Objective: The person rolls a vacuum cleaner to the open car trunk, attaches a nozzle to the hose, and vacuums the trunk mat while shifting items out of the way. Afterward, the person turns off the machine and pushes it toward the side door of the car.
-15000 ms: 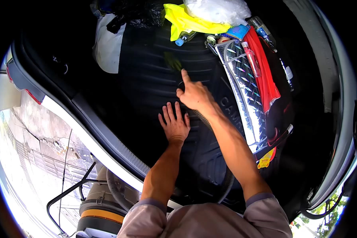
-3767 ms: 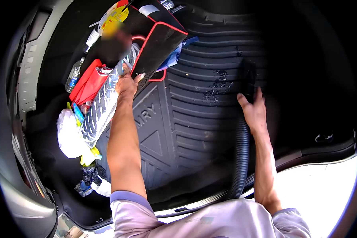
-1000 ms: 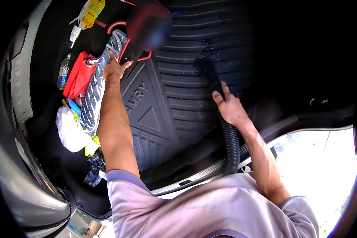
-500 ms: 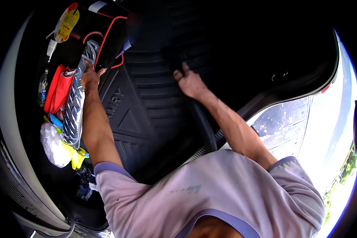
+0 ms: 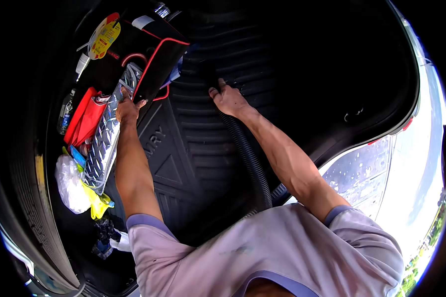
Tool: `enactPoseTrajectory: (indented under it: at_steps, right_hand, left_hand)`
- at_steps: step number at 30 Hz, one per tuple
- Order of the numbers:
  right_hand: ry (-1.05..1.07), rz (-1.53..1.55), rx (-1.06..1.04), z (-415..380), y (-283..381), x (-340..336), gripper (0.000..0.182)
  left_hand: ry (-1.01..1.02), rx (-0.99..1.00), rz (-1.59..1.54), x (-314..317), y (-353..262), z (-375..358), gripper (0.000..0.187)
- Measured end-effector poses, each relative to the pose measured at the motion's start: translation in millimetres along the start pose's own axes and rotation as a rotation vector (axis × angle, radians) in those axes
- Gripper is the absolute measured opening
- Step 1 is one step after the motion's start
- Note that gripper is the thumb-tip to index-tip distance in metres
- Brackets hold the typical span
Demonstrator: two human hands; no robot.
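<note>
In the car trunk, my left hand (image 5: 129, 108) is closed on the folded silver sunshade (image 5: 105, 141), fingers on its shiny face and thumb stretched out on the right. Just above the thumb is the corner of a black organizer with red trim (image 5: 158, 69). My right hand (image 5: 230, 100) is wrapped round the end of a black ribbed vacuum hose (image 5: 250, 156), low over the ridged black trunk mat (image 5: 166, 153). The hose's tip is lost in the dark beyond my fingers.
Along the left side lie a red cloth bag (image 5: 85, 116), a clear bottle (image 5: 66, 113), a yellow tag (image 5: 105, 39), a white plastic bag (image 5: 72, 183) and a yellow bag (image 5: 99, 204). The trunk's edge (image 5: 354, 143) curves along the right.
The view has shifted, so the trunk contents appear farther right and lower. My right hand has moved left over the mat with the hose, nearer my left hand, which stays on the sunshade.
</note>
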State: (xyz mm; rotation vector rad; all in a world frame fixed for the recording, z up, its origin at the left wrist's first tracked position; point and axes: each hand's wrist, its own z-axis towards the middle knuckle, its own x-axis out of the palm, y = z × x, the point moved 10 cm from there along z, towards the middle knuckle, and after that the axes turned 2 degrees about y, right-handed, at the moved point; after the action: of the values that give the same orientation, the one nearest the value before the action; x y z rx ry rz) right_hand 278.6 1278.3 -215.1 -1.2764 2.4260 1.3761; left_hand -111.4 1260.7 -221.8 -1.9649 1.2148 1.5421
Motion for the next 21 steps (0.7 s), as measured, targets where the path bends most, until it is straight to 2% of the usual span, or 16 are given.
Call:
enactPoseTrajectory:
  at_steps: [1,3,5,6,10,12,15,17,19,21]
  right_hand:
    - [0.006,-0.001,-0.003,-2.4,7.3,6.2,0.072]
    - [0.225,-0.055,-0.035,-21.6,25.2,35.0,0.07]
    - [0.086,-0.035,-0.067,-1.0,18.2,43.5,0.067]
    - [0.105,-0.03,0.006,-4.7,19.8,33.4,0.066]
    - [0.061,0.071,-0.004,-2.8,0.2,3.4,0.07]
    - [-0.116,0.067,0.103,-18.1,-23.1,-29.7,0.072]
    - [-0.38,0.21,0.224,-39.2,-94.1,-85.0,0.074]
    - [-0.548,0.378,0.278,-37.4,-122.9,-118.9,0.074]
    - [-0.622,0.364,0.269,-9.0,-132.3,-133.0,0.075]
    - [-0.684,0.369,0.246,19.2,-108.3,-153.8,0.076]
  left_hand:
    - [0.0,0.009,-0.006,-2.7,-1.0,-1.2,0.115]
    - [-0.055,0.016,0.042,-8.9,-2.7,-10.2,0.116]
    - [0.047,-0.008,-0.047,7.9,4.5,4.3,0.116]
    - [0.07,-0.043,-0.076,6.2,5.8,-1.4,0.117]
    - [0.015,-0.049,-0.112,-3.8,1.6,-13.8,0.114]
    - [-0.001,-0.05,-0.114,-2.0,3.6,-15.7,0.113]
    - [-0.095,-0.006,-0.083,-9.0,-1.2,-15.3,0.105]
    - [-0.117,0.049,-0.057,26.2,10.1,20.4,0.12]
    - [-0.097,0.095,-0.081,11.8,-1.0,1.0,0.12]
    - [-0.178,0.163,-0.142,14.4,3.0,-2.9,0.12]
